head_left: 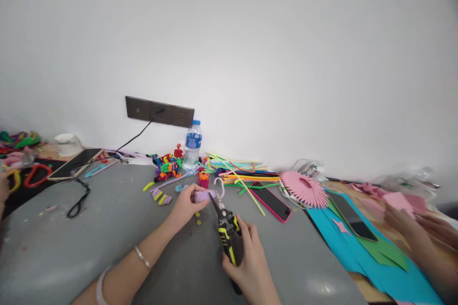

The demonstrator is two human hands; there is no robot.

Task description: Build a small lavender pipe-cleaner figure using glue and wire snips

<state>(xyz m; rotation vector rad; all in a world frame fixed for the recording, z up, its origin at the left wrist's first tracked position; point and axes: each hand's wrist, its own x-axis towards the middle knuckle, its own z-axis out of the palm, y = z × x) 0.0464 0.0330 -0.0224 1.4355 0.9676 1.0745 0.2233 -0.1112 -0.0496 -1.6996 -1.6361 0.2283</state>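
My left hand [189, 206] pinches a coiled lilac pipe cleaner [203, 196] above the grey table. One end of it curls up in a hook on the right. My right hand [248, 257] is wrapped round the black and yellow handles of a pair of pliers [226, 231]. The plier jaws point up and left and reach the right side of the lilac coil; whether they grip it I cannot make out. A lilac and yellow striped coil [161, 197] lies left of my left hand. Small yellow pieces [198, 222] lie just below the held coil.
Behind my hands stand a water bottle [193, 145], several colourful pipe-cleaner figures [170, 164] and loose pipe cleaners [246, 171]. Right are a pink-edged phone [270, 202], a pink pleated ring [304, 189] and blue paper [331, 233]. Another person's hands [404, 221] hold pink paper. A cable [136, 139] runs left.
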